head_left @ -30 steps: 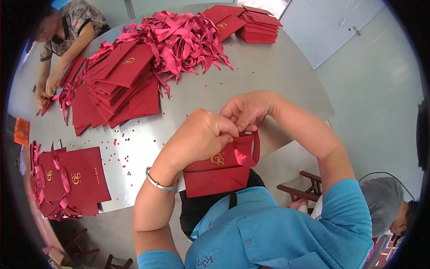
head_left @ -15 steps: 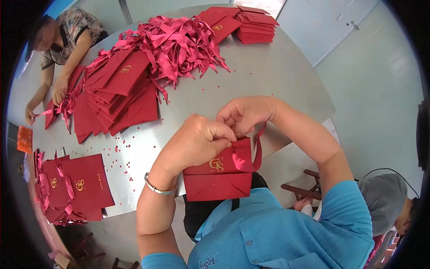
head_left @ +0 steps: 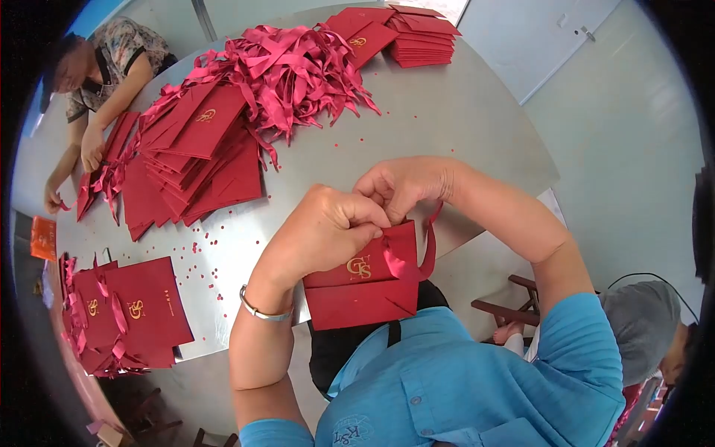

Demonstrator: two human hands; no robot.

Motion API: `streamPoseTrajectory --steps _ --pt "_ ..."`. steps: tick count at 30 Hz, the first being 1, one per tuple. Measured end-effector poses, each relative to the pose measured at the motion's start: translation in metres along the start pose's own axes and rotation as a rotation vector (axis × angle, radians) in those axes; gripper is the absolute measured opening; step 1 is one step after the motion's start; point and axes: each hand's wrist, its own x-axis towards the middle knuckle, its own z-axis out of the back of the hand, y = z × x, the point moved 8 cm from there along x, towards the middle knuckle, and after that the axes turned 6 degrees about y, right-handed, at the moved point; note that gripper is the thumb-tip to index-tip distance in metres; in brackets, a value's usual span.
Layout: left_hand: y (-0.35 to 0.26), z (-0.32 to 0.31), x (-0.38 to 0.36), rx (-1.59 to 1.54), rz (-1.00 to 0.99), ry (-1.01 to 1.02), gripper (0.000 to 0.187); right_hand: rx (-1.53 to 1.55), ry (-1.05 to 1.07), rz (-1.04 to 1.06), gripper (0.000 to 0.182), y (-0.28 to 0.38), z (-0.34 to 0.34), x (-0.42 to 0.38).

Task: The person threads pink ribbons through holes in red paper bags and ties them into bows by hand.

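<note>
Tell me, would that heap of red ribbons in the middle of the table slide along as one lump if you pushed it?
Probably not. The ribbon heap lies as loose, tangled strips, so it would likely bunch and spread. The strips droop limply, suggesting they are floppy and light. Their sheen hints they slip easily on the smooth table.

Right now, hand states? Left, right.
Left hand: closed, pinching the top edge of the flat red paper bag.
Right hand: closed on the bag's red ribbon.

A gold "GS" monogram stood on the red bag I held, and the same gold mark showed on the bags stacked at my left and on the top of the middle pile. My blue shirt bore a stitched logo reading roughly "KST", upside down to me.
</note>
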Motion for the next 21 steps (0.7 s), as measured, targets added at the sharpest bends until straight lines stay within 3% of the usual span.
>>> streamPoseTrajectory --steps 8,13,21 --pt "0.019 -0.003 0.005 -0.169 0.066 0.049 0.009 0.152 -0.131 0.052 0.048 -0.001 0.009 -0.001" --pt "0.030 0.000 0.007 -0.183 0.116 0.046 0.010 0.166 -0.307 0.059 0.035 0.005 0.016 -0.004" --pt "0.027 0.001 0.005 -0.141 0.133 0.021 0.008 0.200 -0.278 0.128 0.024 0.006 0.029 0.000"
